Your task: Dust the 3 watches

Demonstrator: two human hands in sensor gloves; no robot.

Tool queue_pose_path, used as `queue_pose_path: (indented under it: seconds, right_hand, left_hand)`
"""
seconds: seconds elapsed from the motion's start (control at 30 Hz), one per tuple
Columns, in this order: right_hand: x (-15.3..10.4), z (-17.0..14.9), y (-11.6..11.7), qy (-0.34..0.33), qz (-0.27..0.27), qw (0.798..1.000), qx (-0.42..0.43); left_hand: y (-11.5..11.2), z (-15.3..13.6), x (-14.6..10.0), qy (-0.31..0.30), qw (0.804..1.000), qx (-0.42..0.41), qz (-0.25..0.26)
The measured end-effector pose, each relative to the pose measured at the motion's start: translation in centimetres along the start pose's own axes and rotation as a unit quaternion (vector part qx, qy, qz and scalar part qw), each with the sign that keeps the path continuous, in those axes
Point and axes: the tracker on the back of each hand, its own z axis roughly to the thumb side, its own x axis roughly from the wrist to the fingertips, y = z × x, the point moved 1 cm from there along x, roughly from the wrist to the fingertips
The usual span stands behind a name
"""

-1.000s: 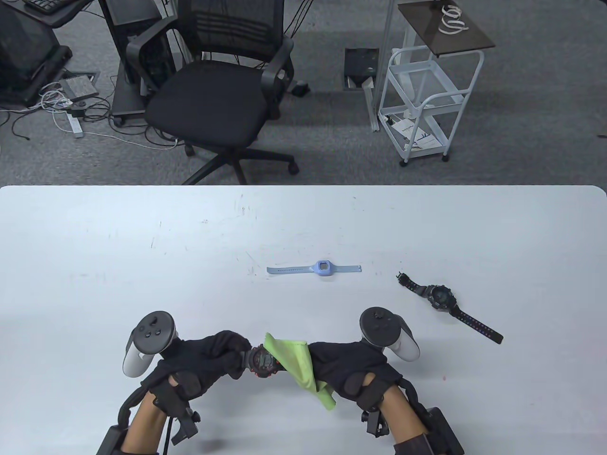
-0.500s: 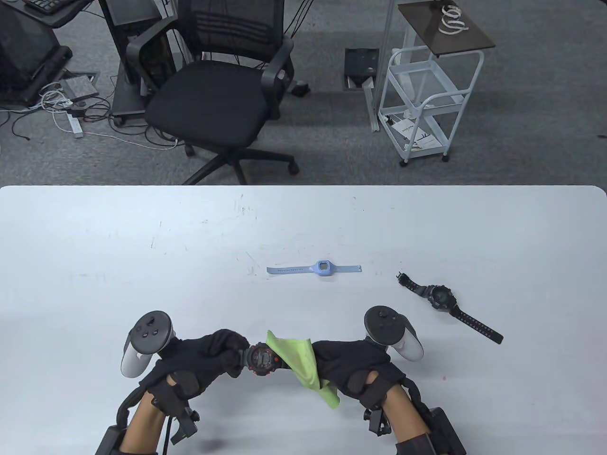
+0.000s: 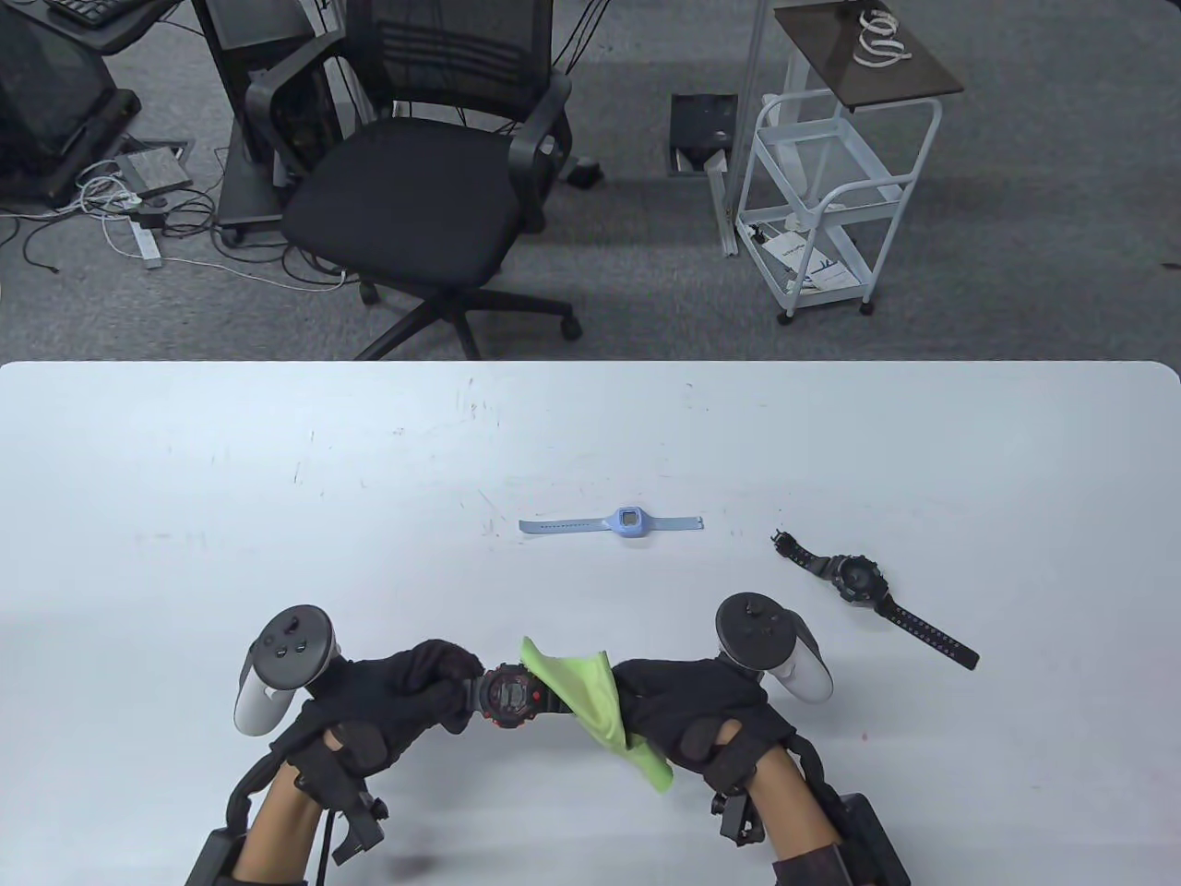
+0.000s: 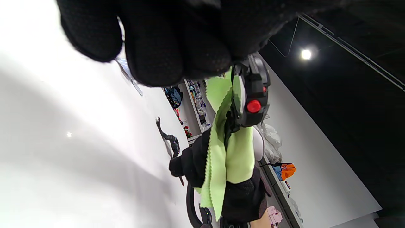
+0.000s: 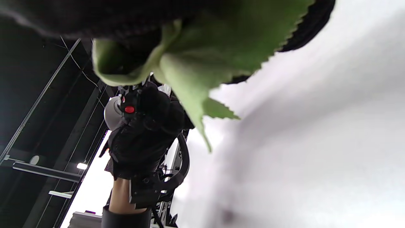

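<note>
Two gloved hands, one watch and a cloth between them, low in the frame.

The left hand (image 3: 406, 697) pinches the strap of the black-and-red watch (image 3: 506, 695), lifted off the white table (image 3: 184, 517); the right hand (image 3: 692, 706) grips the green cloth (image 3: 590, 706) against the watch's right side. Farther up at centre lies the blue watch (image 3: 627, 522), flat; to its lower right the black watch (image 3: 858, 580), both apart from the hands.
</note>
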Motion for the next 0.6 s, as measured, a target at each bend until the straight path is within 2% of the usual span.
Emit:
queue_pose_path:
  seconds: [0.1,0.27,0.6]
  right_hand:
    - [-0.02,0.01,-0.04,0.002,-0.004,1.0,-0.004]
    - [-0.41,0.08,-0.82,0.011,-0.042,0.999,-0.016]
    - [-0.44,-0.1,-0.62,0.004,-0.02,1.0,0.006]
  left_hand:
    - [0.0,0.0,0.0,0.001,1.0,0.003,-0.001]
    - [-0.01,0.04,0.0,0.001,1.0,0.003,0.001]
    - [0.03,0.04,-0.05,0.001,1.0,0.002,0.003]
